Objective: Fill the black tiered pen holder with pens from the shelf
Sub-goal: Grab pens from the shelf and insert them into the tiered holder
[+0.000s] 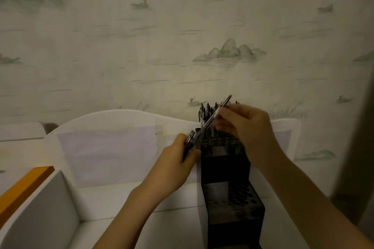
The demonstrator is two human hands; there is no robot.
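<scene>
Head view shows the pen holder on the white shelf, its near tiers unfilled, the left hand gripping spare pens, the right hand pinching one pen, the far tier already stocked.

This looks like a room in a home, dimly lit. Behind both hands hangs pale wallpaper printed with green hills, ducks and reeds (a soft, domestic pattern). Under and left of the hands stands white furniture with a scalloped back panel and an upright divider.
</scene>
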